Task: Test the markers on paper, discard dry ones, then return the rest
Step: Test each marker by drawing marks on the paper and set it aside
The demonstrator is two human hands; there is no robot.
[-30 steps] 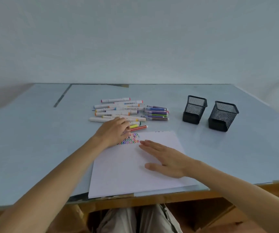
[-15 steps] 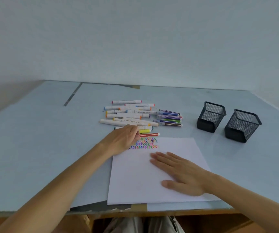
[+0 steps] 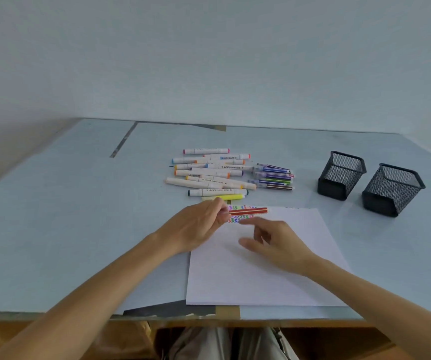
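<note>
The left hand pinches one end of a slim red marker with pale lengthwise stripes between thumb and curled fingers. The marker's long axis runs nearly level, left to right across the view, with its free end pointing right toward the two black wire-mesh pen holders. It sits over the far left corner of the white sheet of paper, just above rows of small multicoloured zigzag test marks. Whether the marker carries a cap cannot be told.

The right hand holds nothing; its fingers are loosely bent, the forefinger reaching toward the marker's underside, close to it but apart. It is over the paper; contact with the sheet cannot be told.

Beyond the paper lies a loose pile of white-barrelled markers with coloured end caps, mostly lying left to right. A yellow highlighter lies nearest the left hand. A bundle of slim striped markers lies to the pile's right. All rest on the pale blue table.
</note>
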